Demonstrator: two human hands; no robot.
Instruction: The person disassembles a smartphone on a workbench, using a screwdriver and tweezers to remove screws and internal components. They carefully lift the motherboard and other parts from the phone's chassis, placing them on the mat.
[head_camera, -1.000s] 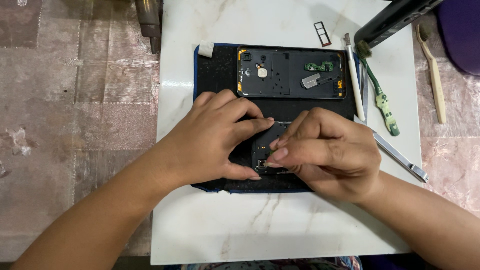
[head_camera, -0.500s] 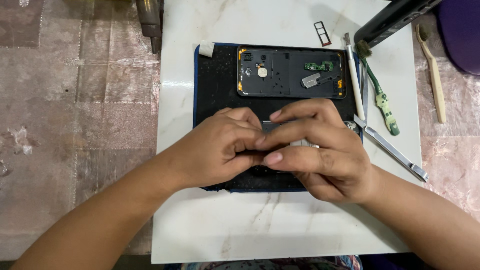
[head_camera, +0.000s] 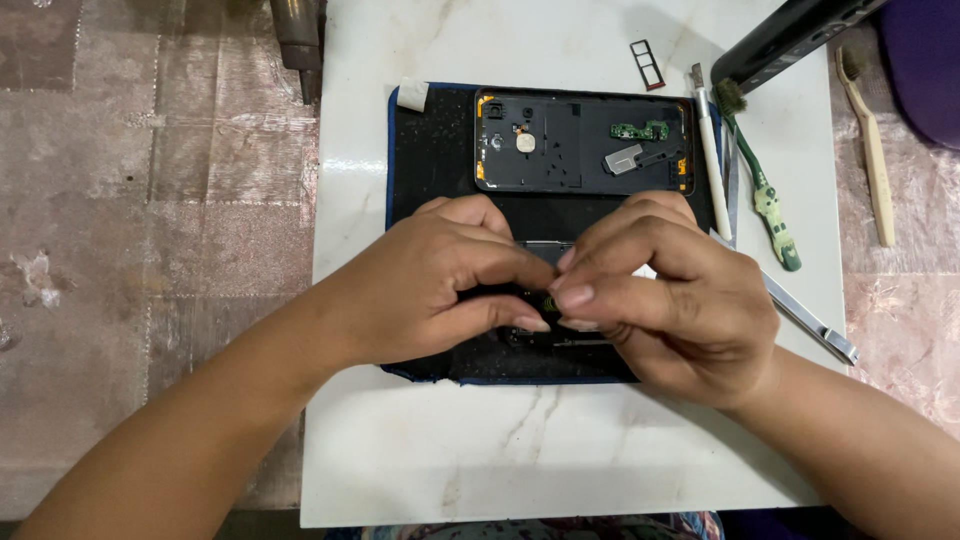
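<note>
Drawn up and inward since a second ago: fingertips of both hands, then spread lower on the mat, now meeting at its middle.

Far left, top: a dark metal tool (head_camera: 298, 40), cut off by the frame edge. Next, on the white marble table (head_camera: 420, 460), a black work mat (head_camera: 440, 150) with a scrap of white tape (head_camera: 412, 93) at its corner.

Left hand (head_camera: 430, 285): curled, thumb and forefinger pinched shut on a small component (head_camera: 548, 300), only a speck of green showing. Right hand (head_camera: 680, 310): fingers bent over the same spot, nails touching the left fingertips; thumb hidden, so cannot tell whether gripping or only pressing.

Above the hands: an opened phone rear housing (head_camera: 585, 140), a small green circuit board (head_camera: 640, 130) lying inside.

Right of the mat: a SIM tray (head_camera: 648, 64), a white-handled tool (head_camera: 712, 170), a green toothbrush (head_camera: 765, 190), metal tweezers (head_camera: 800, 315), a beige toothbrush (head_camera: 870, 140).

Step in hand, as judged: fine fingertip work on the component, held just over the mat. Calls next for a steady, light pinch and small moves.

Hidden: most of the component and whatever lies beneath the palms. Cut off: a black handle (head_camera: 790, 35) at top right.
</note>
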